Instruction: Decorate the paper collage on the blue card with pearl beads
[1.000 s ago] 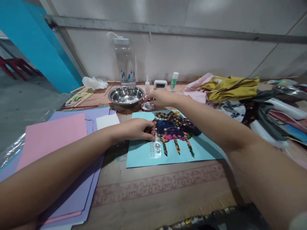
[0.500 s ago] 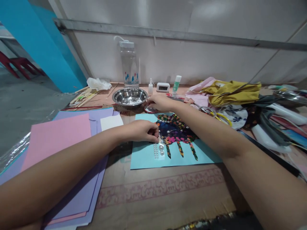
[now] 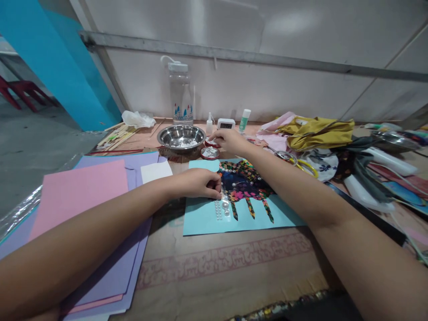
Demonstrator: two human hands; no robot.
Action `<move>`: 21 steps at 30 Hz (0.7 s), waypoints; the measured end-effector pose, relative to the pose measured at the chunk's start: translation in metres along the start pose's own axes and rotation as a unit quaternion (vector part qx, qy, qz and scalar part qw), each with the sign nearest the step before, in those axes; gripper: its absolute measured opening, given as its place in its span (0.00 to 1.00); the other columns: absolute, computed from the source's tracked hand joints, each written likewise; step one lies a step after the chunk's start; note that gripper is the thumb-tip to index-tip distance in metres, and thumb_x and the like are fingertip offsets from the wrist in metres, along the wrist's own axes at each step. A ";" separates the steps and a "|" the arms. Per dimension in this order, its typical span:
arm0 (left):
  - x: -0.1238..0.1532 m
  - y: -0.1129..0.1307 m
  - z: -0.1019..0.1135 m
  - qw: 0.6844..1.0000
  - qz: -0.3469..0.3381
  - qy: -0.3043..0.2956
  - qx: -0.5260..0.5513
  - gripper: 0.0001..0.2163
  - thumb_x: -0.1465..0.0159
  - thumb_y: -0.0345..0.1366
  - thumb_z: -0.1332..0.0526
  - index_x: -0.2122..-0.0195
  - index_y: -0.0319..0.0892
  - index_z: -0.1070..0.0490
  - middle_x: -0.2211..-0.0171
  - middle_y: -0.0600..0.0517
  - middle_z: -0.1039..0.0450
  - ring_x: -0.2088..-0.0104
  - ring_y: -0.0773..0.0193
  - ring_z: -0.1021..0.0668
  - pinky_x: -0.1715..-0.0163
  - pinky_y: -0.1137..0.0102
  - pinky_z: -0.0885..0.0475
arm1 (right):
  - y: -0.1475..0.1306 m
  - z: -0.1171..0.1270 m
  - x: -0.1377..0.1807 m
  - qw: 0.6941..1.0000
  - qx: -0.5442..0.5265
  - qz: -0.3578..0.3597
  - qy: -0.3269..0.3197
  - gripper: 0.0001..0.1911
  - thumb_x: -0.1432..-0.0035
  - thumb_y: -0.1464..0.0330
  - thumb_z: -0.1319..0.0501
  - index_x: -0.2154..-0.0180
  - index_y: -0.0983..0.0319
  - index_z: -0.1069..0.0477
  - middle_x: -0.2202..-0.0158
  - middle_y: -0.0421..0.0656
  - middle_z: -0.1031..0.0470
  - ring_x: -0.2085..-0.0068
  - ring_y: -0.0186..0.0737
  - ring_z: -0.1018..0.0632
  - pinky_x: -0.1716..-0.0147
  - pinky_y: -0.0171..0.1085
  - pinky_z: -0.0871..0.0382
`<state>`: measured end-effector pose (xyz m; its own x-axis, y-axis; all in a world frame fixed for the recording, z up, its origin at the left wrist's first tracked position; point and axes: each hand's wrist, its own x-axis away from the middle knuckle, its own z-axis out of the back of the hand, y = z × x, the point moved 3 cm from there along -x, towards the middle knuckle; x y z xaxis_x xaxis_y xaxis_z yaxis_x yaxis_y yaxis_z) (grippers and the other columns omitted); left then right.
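Observation:
My left hand (image 3: 200, 182) rests on the left part of a light blue sheet of paper (image 3: 200, 223). Its fingers are closed on the top end of a clear strip of stick-on pearls (image 3: 226, 209), with small and larger pearls in columns. Beside it on the paper is a dark flowered fabric cutout (image 3: 247, 180) with narrow strips below and pearls on it. My right hand (image 3: 230, 140) reaches past the paper to a small red-rimmed dish (image 3: 211, 142); its fingertips are pinched there, and whatever they hold is too small to see. A second red-rimmed dish (image 3: 210, 153) lies just nearer.
Behind stand a steel bowl (image 3: 181, 138), a water bottle (image 3: 181, 93), a small glue bottle (image 3: 209, 125), a digital timer (image 3: 226, 124) and a glue stick (image 3: 245, 120). Pink and purple sheets (image 3: 83, 191) lie left. Yellow fabric (image 3: 321, 133) and yellow-handled scissors (image 3: 306, 167) are right.
My right hand has shifted slightly back and to the right, uncovering the nearer red-rimmed dish, and its fingertips are now at the farther one. The left hand stays put on the strip.

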<state>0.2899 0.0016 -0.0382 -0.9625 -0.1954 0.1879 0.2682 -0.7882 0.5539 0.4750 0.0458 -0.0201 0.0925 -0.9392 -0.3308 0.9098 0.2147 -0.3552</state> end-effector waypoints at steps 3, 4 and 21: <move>0.000 0.000 0.000 1.000 0.002 0.000 -0.001 0.13 0.39 0.48 0.36 0.65 0.43 0.27 0.72 0.56 0.29 0.73 0.67 0.30 0.74 0.72 0.43 | -0.001 -0.003 0.001 1.000 0.002 -0.001 -0.010 0.16 0.39 0.73 0.46 0.58 0.64 0.20 0.61 0.46 0.19 0.63 0.39 0.25 0.63 0.34 0.37; 0.000 0.000 0.000 1.000 0.003 0.001 -0.002 0.13 0.39 0.48 0.36 0.65 0.43 0.27 0.72 0.56 0.28 0.73 0.67 0.30 0.74 0.72 0.43 | -0.002 -0.005 0.001 1.000 0.003 0.003 -0.012 0.16 0.41 0.75 0.46 0.59 0.64 0.20 0.62 0.46 0.20 0.63 0.39 0.26 0.63 0.34 0.38; 0.000 -0.003 0.000 1.000 0.002 0.006 0.000 0.14 0.39 0.50 0.37 0.64 0.44 0.27 0.71 0.55 0.27 0.72 0.67 0.30 0.73 0.72 0.43 | 0.002 -0.013 0.004 1.000 0.027 0.000 -0.007 0.17 0.43 0.75 0.45 0.58 0.65 0.20 0.62 0.47 0.19 0.62 0.40 0.25 0.62 0.35 0.38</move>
<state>0.2895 0.0041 -0.0403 -0.9621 -0.2043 0.1806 0.2711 -0.7879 0.5530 0.4716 0.0463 -0.0331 0.0971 -0.9431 -0.3181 0.9302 0.1996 -0.3079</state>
